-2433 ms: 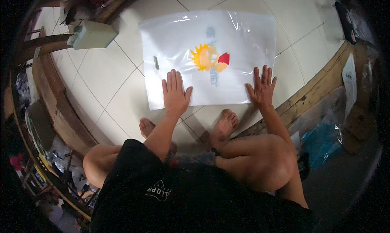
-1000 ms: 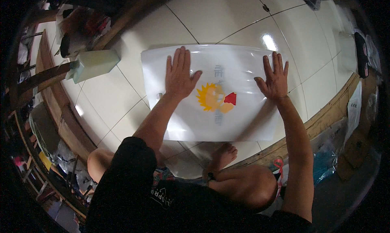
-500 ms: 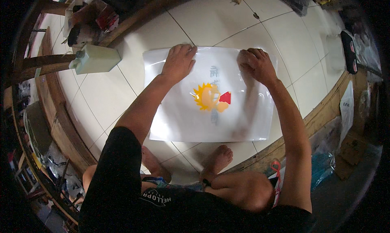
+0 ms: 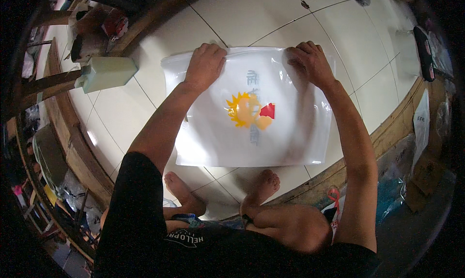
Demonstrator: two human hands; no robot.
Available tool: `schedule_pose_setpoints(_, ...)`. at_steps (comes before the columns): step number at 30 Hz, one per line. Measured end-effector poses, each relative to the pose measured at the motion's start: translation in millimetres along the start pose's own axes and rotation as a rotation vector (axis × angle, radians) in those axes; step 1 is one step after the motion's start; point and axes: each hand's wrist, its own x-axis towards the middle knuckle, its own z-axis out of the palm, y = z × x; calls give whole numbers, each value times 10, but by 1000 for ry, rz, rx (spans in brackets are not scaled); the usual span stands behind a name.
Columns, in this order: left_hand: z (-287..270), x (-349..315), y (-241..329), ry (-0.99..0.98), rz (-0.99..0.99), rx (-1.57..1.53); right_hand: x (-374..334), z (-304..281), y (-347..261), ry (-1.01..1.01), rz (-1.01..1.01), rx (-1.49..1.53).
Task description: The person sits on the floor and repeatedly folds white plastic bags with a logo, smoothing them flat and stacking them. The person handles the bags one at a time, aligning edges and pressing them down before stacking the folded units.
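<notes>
A glossy, whitish translucent plastic sheet point(image 4: 208, 142) is spread in front of me over the tiles. Its print shows a yellow spiky sun shape, peach and red patches, and a column of grey characters. At the far edge, left of its middle, my left hand point(image 4: 206, 67) is closed with the fingers curled over the plastic. My right hand point(image 4: 311, 64) grips the same edge farther right, fingers bent and thumb side hidden. Between the hands the edge looks slightly folded, and the sheet's sides bow.
A pale green jug point(image 4: 109, 74) stands on the left by a wooden beam point(image 4: 80, 152). Another wooden beam point(image 4: 387, 118) borders the tiled floor point(image 4: 271, 21) on the right, near a dark elongated object point(image 4: 424, 54). My bare feet point(image 4: 261, 188) rest just below the sheet.
The sheet's far edge and both hands look a little raised, and its sides curve more than before. The whole view has also shifted slightly. Both hands keep their hold.
</notes>
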Motion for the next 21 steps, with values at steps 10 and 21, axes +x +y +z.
schedule_pose_setpoints(10,35,-11,-65,109,9,-122,131,-29,116,-140,66,67)
schedule_pose_setpoints(21,-54,182,-99,-145,-118,-214,77,55,265,-89,132,260)
